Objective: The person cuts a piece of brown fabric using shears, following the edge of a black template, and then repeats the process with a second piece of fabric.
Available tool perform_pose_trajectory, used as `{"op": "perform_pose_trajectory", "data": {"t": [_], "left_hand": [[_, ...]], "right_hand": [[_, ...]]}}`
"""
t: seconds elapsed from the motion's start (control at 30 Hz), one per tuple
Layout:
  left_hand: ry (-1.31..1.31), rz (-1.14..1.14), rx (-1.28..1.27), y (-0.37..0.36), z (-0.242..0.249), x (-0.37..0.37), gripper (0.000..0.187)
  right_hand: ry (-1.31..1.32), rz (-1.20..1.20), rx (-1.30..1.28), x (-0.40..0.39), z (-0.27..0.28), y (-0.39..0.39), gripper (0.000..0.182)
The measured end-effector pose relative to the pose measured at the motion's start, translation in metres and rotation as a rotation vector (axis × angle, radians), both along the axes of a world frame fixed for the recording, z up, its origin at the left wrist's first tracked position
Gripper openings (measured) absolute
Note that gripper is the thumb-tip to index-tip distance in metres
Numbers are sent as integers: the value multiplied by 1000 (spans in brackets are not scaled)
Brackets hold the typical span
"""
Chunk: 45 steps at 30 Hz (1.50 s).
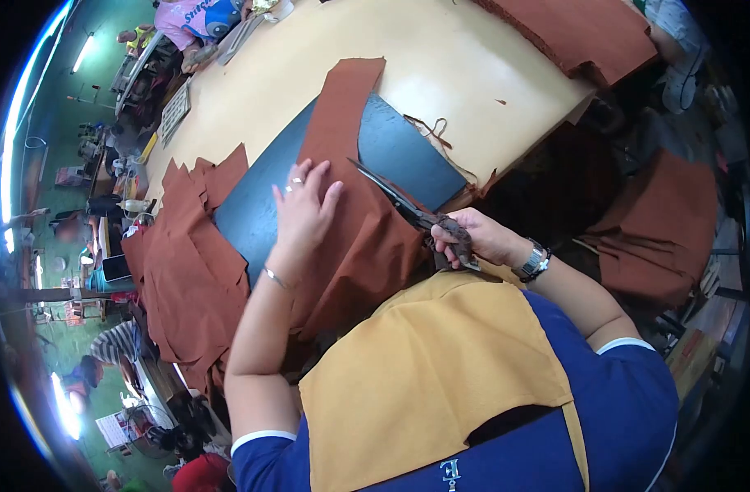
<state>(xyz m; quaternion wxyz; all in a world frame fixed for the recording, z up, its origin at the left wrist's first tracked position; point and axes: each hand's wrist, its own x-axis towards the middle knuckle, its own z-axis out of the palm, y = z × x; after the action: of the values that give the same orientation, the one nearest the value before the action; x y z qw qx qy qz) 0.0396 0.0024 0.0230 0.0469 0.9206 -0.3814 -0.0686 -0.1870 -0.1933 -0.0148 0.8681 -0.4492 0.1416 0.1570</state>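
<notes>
A long reddish-brown piece of leather or cloth lies across a dark blue-grey board, its near end draping in folds toward my mustard apron. On the left edge of this piece rests my left hand, fingers spread. My right hand grips a large pair of scissors by handles wrapped in brown material. The long blades point up and left along the right edge of the piece, with the tip near my left hand's side.
Brown pieces are heaped at the left table edge. More brown material covers the far right of the cream table. Another stack sits low at right. Thin scraps lie beside the board. A person in pink is across the table.
</notes>
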Motion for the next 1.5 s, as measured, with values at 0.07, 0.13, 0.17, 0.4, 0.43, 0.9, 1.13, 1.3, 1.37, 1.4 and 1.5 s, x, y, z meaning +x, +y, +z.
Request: {"op": "perform_pose_trajectory", "data": {"t": [0.07,0.13,0.17,0.4,0.43,0.9,1.13,1.3,1.37,1.4,1.5], "left_hand": [[-182,-192,31,-6,14,19,78],[-166,-421,9,-10,15,48,92],[-158,-540,-1,-11,10,56,99],[-51,-427,-21,-8,-18,43,106],[-62,-397,-24,-7,-20,40,105],[-150,-221,-27,-1,-30,9,104],[-150,-135,-8,-3,-29,-9,105],[-127,-61,-13,-8,-28,-23,105],[-118,-19,-12,-10,-27,-28,105],[-124,-4,-13,-10,-28,-31,105],[-129,8,-6,-13,-29,-40,104]], "right_hand": [[16,-5,-29,0,-1,0,32],[21,-2,-47,1,0,0,32],[22,-1,-45,0,0,1,33],[19,-33,-39,1,1,5,32],[19,-51,-26,1,0,5,31],[42,-31,-36,3,-3,2,31],[28,-40,-41,4,0,2,32],[40,-68,-30,2,3,5,31],[19,-91,-10,-1,0,8,31],[8,-82,-18,0,0,8,31],[8,-64,-32,1,0,7,29]]}}
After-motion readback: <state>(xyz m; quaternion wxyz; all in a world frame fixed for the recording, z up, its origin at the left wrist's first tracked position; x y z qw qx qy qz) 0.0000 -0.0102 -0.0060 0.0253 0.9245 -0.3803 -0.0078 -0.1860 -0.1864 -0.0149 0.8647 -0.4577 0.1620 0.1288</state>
